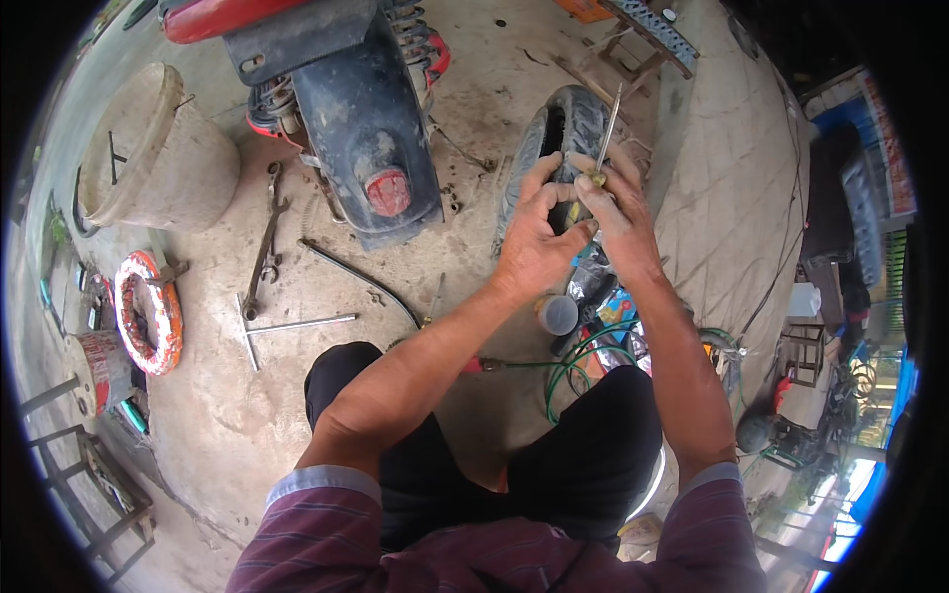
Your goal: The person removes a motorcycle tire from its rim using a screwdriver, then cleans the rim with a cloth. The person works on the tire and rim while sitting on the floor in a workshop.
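1. Tyre (587, 114): at 1 o'clock from the centre of the view, just beyond both hands.
2. Right hand (619, 206): at 2 o'clock, grasped a thin metal tool (610, 126), its shaft pointing toward 12 o'clock.
3. Left hand (537, 225): at 1 o'clock, fingers bent near the tyre, thumb toward the right hand; whether it gripped anything could not be told.
4. Motorbike rear (358, 128): at 11 o'clock; bucket (198, 173) at 10.
5. T-shaped wrench (297, 326): at 9 o'clock on the floor (222, 415).
6. Cup (559, 315): at 3 o'clock; green hose (550, 387) at 4.
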### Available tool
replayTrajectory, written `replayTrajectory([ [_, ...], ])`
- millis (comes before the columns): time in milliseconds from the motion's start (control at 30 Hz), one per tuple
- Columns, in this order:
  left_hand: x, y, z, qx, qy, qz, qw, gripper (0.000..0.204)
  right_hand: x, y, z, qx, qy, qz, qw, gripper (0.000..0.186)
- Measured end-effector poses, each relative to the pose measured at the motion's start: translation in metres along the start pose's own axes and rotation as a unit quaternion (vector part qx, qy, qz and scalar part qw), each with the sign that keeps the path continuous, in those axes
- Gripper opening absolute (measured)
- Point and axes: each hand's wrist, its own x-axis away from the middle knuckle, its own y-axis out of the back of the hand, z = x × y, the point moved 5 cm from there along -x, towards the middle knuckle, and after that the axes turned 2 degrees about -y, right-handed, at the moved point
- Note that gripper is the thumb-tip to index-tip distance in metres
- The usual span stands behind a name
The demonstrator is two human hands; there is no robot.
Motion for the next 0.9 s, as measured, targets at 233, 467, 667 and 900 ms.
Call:
replayTrajectory([
  [233,0.006,0.006,0.016,0.378,0.187,-0.026,0.906,0.032,-0.034,0.004,0.011,-0.056,-0.147,-0.062,0.986,0.076],
  [467,0.005,0.028,-0.003,0.279,0.238,-0.056,0.929,0.021,-0.052,-0.023,0.009,0.088,-0.085,-0.109,0.987,0.093],
  [667,0.031,0.069,0.012,0.128,0.22,-0.023,0.967,0.028,-0.058,-0.018,-0.005,0.092,-0.062,-0.103,0.988,0.094],
  [900,0.042,0.099,-0.013,-0.086,0.251,0.08,0.961,0.034,-0.065,-0.01,-0.026,0.05,-0.014,-0.084,0.995,0.093],
])
